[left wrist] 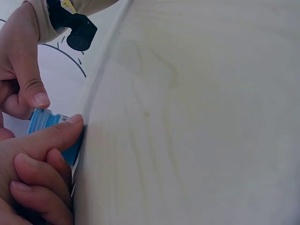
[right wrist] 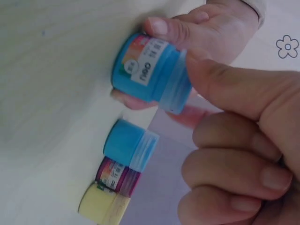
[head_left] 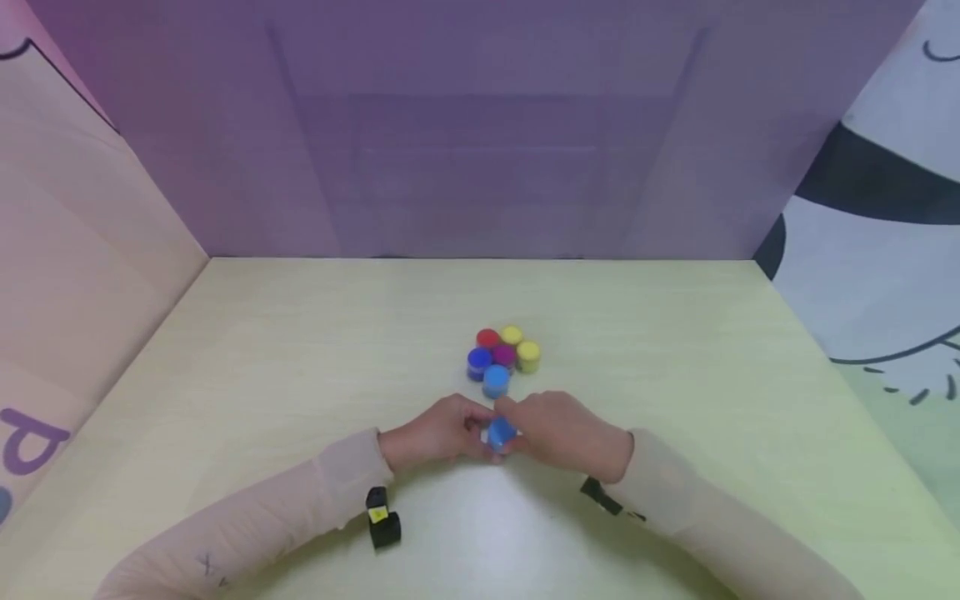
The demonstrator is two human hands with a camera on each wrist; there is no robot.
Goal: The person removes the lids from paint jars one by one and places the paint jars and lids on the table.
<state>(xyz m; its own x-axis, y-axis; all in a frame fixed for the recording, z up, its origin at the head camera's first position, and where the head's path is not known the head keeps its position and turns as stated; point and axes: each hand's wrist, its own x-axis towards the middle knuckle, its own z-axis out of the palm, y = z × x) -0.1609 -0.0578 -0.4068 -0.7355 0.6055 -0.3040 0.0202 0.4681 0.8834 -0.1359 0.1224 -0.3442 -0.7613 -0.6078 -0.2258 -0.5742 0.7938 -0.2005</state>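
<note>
- I see the light blue paint jar [right wrist: 136, 70] between the two hands at the near-middle of the table, just in front of a cluster of jars; it bears a printed label, and its clear lid [right wrist: 174, 84] is on. I can't tell whether its base touches the table.
- My left hand [head_left: 442, 432] grips the jar's body, thumb on one side and fingers round the other.
- My right hand [head_left: 566, 429] pinches the lid between thumb and forefinger, its other fingers curled inward.
- Just beyond the hands I have a second light blue jar [head_left: 496, 381], with a dark blue jar [head_left: 479, 363] and a purple jar [head_left: 504, 357] close behind it.
- Farther back in that cluster are a red jar [head_left: 487, 339] and two yellow jars [head_left: 528, 356], all upright.
- Both arms wear pale sleeves [head_left: 255, 517], with a black wrist mount [head_left: 384, 532] at the left cuff.
- Around me, the pale table [head_left: 315, 333] meets a purple back panel [head_left: 480, 175] and a right panel [head_left: 892, 275] with black-and-white drawings.
</note>
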